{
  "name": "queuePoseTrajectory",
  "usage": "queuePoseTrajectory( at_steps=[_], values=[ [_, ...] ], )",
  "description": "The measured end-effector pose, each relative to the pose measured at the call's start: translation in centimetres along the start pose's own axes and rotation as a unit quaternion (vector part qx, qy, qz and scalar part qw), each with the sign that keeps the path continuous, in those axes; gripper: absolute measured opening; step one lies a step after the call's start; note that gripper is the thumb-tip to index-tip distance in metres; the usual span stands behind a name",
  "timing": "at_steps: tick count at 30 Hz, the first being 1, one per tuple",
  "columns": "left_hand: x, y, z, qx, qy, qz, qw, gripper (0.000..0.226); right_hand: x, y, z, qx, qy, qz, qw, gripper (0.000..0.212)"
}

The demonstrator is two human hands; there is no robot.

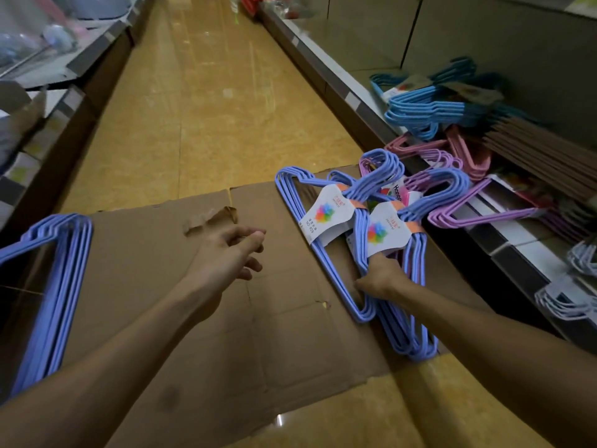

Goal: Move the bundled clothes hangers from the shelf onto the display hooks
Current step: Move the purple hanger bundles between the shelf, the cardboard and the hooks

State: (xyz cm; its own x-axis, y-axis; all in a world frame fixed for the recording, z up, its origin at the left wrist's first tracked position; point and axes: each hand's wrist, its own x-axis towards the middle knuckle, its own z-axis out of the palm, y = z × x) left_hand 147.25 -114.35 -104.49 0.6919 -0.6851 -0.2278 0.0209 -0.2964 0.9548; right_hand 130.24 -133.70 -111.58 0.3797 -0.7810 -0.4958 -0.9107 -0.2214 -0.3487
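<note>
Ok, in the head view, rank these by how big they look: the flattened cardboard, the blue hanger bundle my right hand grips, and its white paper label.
1. Flattened cardboard, largest by far.
2. Blue hanger bundle gripped by the right hand.
3. White paper label, smallest.

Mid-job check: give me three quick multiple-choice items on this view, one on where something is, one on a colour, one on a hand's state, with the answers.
1. Where do the periwinkle hanger bundles by the right hand lie?
A. On flattened cardboard
B. On display hooks
C. In a basket

2. What colour is the hanger bundle farthest back on the shelf?
A. Yellow
B. Light blue
C. Black

3. What is the left hand doing?
A. Gripping a bundle
B. Pressing the shelf
C. Hovering, holding nothing

Answers: 1 A, the cardboard spreads under them. 2 B, it is blue above the pink ones. 3 C, its fingers are loose over the cardboard, while the right hand grips a bundle.
</note>
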Motion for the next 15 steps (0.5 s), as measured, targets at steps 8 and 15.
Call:
queuePoseTrajectory(
  at_steps=[8, 15],
  values=[
    [-0.2, -0.3, -0.5, 0.017, 0.006, -0.027, 0.999, 0.015, -0.1, -1.2, 1.8, 0.197, 0.037, 0.017, 0.98, 0.032],
    [-1.2, 1.9, -1.1, 0.029, 0.033, -0.011, 0.999, 0.018, 0.9, -1.5, 3.8, 0.309, 0.066, 0.031, 0.948, 0.026]
  ],
)
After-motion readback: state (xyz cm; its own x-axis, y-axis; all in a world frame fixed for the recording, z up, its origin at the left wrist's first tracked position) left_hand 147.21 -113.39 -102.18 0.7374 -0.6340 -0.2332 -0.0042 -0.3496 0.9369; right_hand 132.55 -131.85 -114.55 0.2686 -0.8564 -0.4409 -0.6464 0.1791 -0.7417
